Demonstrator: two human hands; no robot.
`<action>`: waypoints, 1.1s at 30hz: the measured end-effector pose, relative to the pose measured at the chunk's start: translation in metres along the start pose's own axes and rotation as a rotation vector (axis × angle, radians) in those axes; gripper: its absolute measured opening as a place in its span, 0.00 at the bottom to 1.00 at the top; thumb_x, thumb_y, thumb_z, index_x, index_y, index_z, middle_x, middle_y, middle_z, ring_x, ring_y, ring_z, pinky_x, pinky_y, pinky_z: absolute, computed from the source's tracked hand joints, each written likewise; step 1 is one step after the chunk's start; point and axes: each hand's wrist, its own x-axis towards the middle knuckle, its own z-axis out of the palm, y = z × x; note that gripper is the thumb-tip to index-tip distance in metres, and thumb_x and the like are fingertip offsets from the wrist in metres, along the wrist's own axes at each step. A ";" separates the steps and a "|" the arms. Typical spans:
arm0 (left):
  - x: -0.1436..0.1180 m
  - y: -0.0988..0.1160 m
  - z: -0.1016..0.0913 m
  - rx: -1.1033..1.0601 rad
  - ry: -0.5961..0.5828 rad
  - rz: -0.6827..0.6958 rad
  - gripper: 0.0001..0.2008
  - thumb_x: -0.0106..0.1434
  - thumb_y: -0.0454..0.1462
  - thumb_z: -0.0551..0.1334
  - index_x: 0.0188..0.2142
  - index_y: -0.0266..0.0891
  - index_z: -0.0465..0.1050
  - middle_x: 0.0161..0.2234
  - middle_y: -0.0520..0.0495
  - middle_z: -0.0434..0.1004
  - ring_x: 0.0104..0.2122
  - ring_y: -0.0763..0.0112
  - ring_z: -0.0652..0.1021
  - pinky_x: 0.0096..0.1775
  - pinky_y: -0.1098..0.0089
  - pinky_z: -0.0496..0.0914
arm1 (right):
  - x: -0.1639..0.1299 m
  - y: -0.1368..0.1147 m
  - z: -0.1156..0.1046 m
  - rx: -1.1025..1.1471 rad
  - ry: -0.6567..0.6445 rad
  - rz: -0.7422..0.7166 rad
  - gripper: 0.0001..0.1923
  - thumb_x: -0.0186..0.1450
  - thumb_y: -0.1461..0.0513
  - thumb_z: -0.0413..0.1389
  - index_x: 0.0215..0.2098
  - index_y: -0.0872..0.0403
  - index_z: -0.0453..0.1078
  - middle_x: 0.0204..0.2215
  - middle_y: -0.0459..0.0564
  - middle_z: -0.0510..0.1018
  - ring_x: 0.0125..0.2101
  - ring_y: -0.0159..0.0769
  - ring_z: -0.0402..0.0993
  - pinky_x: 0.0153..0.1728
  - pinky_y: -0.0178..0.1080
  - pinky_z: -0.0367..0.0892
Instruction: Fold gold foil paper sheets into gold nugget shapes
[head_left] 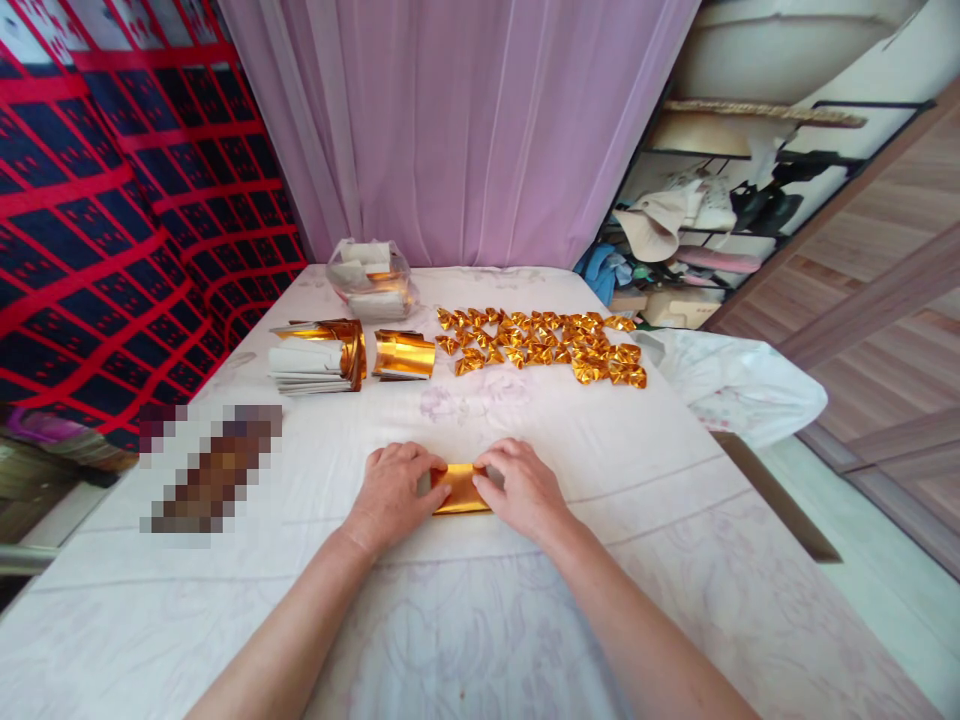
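A sheet of shiny gold foil paper point(461, 488) lies on the cloth-covered table, its near edge folded or rolled into a straight strip. My left hand point(397, 492) grips its left end between thumb and fingers. At the opposite end, my right hand point(523, 487) pinches the paper the same way. Grey-white backing shows under both hands. Beyond them stand a fanned stack of gold and white paper sheets point(319, 358) and a smaller gold stack point(403, 355). Several folded gold foil pieces point(544, 340) sit in rows to the right of the stacks.
A clear plastic bag point(373, 280) of more paper sits at the table's back left. A pixelated patch point(217, 470) covers something at left. Purple curtain point(465, 130) hangs behind. On the right are a loaded shelf point(697, 220) and a white plastic bag point(750, 385) beside the table edge.
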 end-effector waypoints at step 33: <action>-0.009 -0.005 0.009 0.129 0.049 0.096 0.20 0.56 0.48 0.66 0.47 0.47 0.74 0.47 0.45 0.74 0.51 0.52 0.71 0.52 0.55 0.62 | -0.028 -0.015 0.010 -0.246 0.043 -0.035 0.23 0.61 0.48 0.57 0.52 0.48 0.70 0.52 0.52 0.72 0.51 0.43 0.65 0.46 0.42 0.59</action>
